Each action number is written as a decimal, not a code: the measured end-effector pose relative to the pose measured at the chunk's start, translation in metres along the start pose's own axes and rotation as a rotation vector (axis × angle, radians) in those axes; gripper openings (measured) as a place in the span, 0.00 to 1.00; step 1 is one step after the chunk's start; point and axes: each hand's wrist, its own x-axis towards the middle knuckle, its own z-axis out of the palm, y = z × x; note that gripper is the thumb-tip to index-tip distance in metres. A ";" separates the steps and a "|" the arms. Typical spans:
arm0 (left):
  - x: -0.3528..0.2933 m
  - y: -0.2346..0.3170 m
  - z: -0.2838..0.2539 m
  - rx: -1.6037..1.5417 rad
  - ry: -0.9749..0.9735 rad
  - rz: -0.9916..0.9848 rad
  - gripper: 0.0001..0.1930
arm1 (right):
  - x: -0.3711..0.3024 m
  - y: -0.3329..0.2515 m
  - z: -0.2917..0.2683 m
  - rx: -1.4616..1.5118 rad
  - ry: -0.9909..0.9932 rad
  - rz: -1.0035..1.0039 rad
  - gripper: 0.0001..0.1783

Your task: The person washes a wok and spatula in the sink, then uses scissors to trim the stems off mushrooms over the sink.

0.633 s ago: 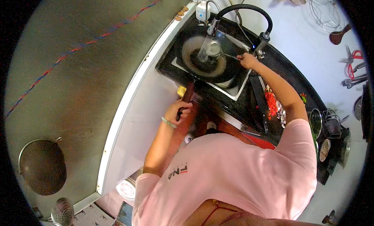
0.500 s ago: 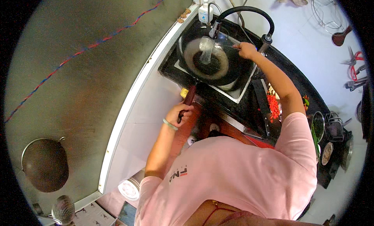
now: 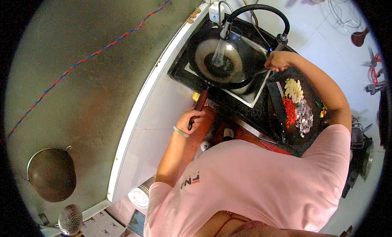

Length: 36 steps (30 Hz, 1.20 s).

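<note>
A black wok (image 3: 196, 69) rests over the sink, its inside wet and shiny. Its reddish-brown handle (image 3: 201, 100) points toward me, and my left hand (image 3: 192, 117) is wrapped round it. Water (image 3: 218, 55) sprays into the wok from the black hose faucet (image 3: 261, 7). At the wok's right rim, my right hand (image 3: 278, 60) is closed on the brown handle of a metal-shafted cooking utensil (image 3: 261, 71). The utensil's head cannot be made out.
Right of the sink, a dark round chopping board (image 3: 308, 88) bears sliced pale pieces (image 3: 293, 90), chopped red pepper (image 3: 289, 112), purple-white chopped bits (image 3: 304, 118) and a black-bladed knife (image 3: 277, 100). A white pump bottle (image 3: 216, 11) stands behind the wok. A greenish wall panel (image 3: 102, 94) rises at left.
My right hand has moved right and slightly down, drawing the utensil from the wok's middle to its right rim. More of the chopping board shows. My left hand keeps its hold.
</note>
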 end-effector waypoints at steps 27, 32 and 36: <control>0.011 -0.009 -0.015 -0.121 -0.028 0.028 0.09 | -0.011 -0.019 -0.028 -0.998 0.595 -0.738 0.27; 0.010 -0.004 -0.010 -0.093 -0.066 -0.018 0.08 | -0.006 0.045 -0.061 -0.626 0.113 -0.278 0.23; 0.016 -0.011 -0.020 -0.084 -0.060 0.027 0.08 | 0.021 0.061 -0.051 -0.365 -0.045 -0.269 0.20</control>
